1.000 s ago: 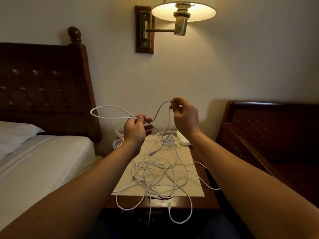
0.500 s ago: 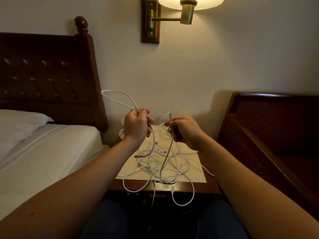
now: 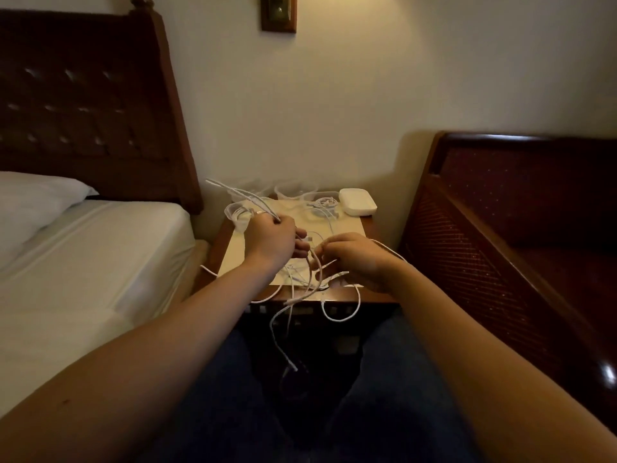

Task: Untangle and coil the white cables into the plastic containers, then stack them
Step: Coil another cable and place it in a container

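A tangle of white cables (image 3: 302, 282) lies on the front of the nightstand, with loose ends hanging over its front edge. My left hand (image 3: 272, 240) grips a doubled loop of cable that sticks up and back to the left. My right hand (image 3: 354, 259) pinches a strand just right of it, close above the tangle. Clear plastic containers (image 3: 293, 192) stand at the back of the nightstand; one at the back left (image 3: 235, 213) holds a coiled cable.
The nightstand (image 3: 374, 295) has a cream mat (image 3: 347, 225) on top and a white flat box (image 3: 357, 202) at its back right. A bed (image 3: 83, 262) lies to the left, a dark wooden bench (image 3: 500, 228) to the right. My knees are below the front edge.
Both hands have come down from in front of the wall to just above the nightstand and moved closer together. The held loop has dropped with them. The view has tilted downward.
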Action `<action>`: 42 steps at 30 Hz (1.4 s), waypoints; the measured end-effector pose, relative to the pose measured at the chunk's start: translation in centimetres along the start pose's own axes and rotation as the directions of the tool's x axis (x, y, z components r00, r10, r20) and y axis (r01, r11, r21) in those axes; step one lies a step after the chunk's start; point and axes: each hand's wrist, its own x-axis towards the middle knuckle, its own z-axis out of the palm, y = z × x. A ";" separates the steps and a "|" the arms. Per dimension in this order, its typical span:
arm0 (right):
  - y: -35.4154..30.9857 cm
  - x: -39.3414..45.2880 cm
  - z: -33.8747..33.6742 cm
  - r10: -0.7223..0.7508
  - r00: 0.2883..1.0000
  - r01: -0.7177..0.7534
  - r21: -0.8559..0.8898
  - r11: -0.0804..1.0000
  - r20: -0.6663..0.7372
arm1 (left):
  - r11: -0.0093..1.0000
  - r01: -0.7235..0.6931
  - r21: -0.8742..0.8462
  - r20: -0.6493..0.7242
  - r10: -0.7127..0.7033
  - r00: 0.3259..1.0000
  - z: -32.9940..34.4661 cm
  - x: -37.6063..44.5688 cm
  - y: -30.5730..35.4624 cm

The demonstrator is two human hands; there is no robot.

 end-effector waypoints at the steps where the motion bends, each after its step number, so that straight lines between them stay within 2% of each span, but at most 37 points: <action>1: 0.2 -0.6 0.3 -0.006 0.999 0.002 0.080 0.997 0.050 | 0.999 0.017 -0.041 0.013 -0.016 1.000 0.0 -0.5 0.0; 4: 1.3 -2.3 1.4 -0.043 0.993 0.026 0.147 0.989 0.113 | 0.991 0.044 -0.128 0.047 -0.038 0.998 -0.3 -1.9 0.3; 6: 1.9 -3.4 1.7 -0.060 0.990 0.034 0.189 0.981 0.131 | 0.999 0.016 -0.046 0.032 -0.015 0.999 -0.8 -2.8 -0.1; 8: 2.2 -4.5 1.8 -0.078 0.984 0.024 0.320 0.947 0.159 | 0.994 0.003 0.108 0.051 -0.008 0.999 -1.5 -3.5 -0.5; 10: 2.1 -5.5 1.8 -0.075 0.990 0.008 0.471 0.882 0.123 | 0.950 0.055 0.306 0.173 -0.113 0.979 -2.5 -4.2 -0.7; 12: 2.0 -6.4 1.7 -0.034 0.997 -0.009 0.547 0.837 0.068 | 0.812 0.097 0.575 0.299 -0.320 0.899 -3.5 -5.1 -0.8; 13: 1.9 -6.6 1.6 -0.012 0.998 -0.027 0.563 0.826 0.065 | 0.748 0.081 0.659 0.324 -0.379 0.867 -3.9 -5.4 -0.9; 14: 1.9 -6.8 1.5 0.009 0.997 -0.052 0.573 0.818 0.078 | 0.703 0.028 0.711 0.322 -0.361 0.875 -4.1 -5.7 -1.0; 15: 2.0 -6.8 1.4 0.027 0.995 -0.079 0.582 0.809 0.098 | 0.666 -0.054 0.744 0.298 -0.258 0.919 -4.3 -5.7 -1.2; 16: 2.0 -6.8 1.4 0.042 0.992 -0.104 0.589 0.802 0.118 | 0.623 -0.146 0.768 0.261 -0.097 0.960 -4.4 -5.4 -1.5; 17: 2.0 -6.7 1.4 0.055 0.989 -0.125 0.595 0.794 0.136 | 0.595 -0.240 0.767 0.238 0.083 0.968 -4.3 -5.1 -1.8; 18: 2.0 -6.6 1.5 0.064 0.986 -0.145 0.604 0.784 0.153 | 0.611 -0.323 0.723 0.243 0.212 0.947 -4.2 -4.9 -2.0; 19: 2.0 -6.5 1.7 0.063 0.983 -0.156 0.620 0.769 0.170 | 0.666 -0.387 0.638 0.284 0.263 0.922 -4.0 -4.9 -2.1; 21: 1.9 -6.4 2.1 0.020 0.980 -0.152 0.682 0.715 0.198 | 0.800 -0.401 0.447 0.446 0.190 0.875 -3.3 -5.4 -2.1; 23: 2.0 -6.6 2.4 -0.045 0.974 -0.137 0.735 0.664 0.222 | 0.903 -0.288 0.320 0.560 0.065 0.826 -2.8 -6.1 -2.6; 24: 2.1 -6.7 2.4 -0.075 0.966 -0.139 0.744 0.653 0.247 | 0.936 -0.223 0.271 0.575 0.028 0.818 -2.7 -6.3 -2.8; 26: 2.4 -7.0 2.1 -0.120 0.938 -0.169 0.732 0.660 0.325 | 0.976 -0.139 0.167 0.547 0.026 0.837 -2.7 -6.5 -3.3; 29: 3.2 -7.1 1.7 -0.126 0.881 -0.247 0.671 0.699 0.456 | 0.960 -0.257 0.107 0.423 0.190 0.886 -3.1 -6.4 -2.9; 32: 3.2 -7.3 2.8 -0.205 0.839 -0.234 0.673 0.701 0.504 | 0.941 -0.333 0.059 0.354 0.292 0.888 -3.0 -6.2 -2.4; 34: 2.3 -7.8 4.0 -0.286 0.853 -0.147 0.726 0.672 0.438 | 0.949 -0.315 0.028 0.373 0.282 0.884 -2.6 -6.7 -2.2; 36: 1.1 -8.1 4.7 -0.308 0.904 -0.040 0.776 0.629 0.295 | 0.966 -0.260 -0.007 0.422 0.238 0.875 -1.9 -7.3 -2.5; 38: 0.4 -8.0 4.8 -0.301 0.945 0.080 0.805 0.588 0.126 | 0.971 -0.239 0.029 0.502 0.192 0.843 -1.5 -8.3 -2.4; 42: 0.9 -7.1 4.0 -0.291 0.943 0.314 0.728 0.609 -0.163 | 0.964 -0.243 0.106 0.534 0.151 0.832 -1.2 -8.7 -2.6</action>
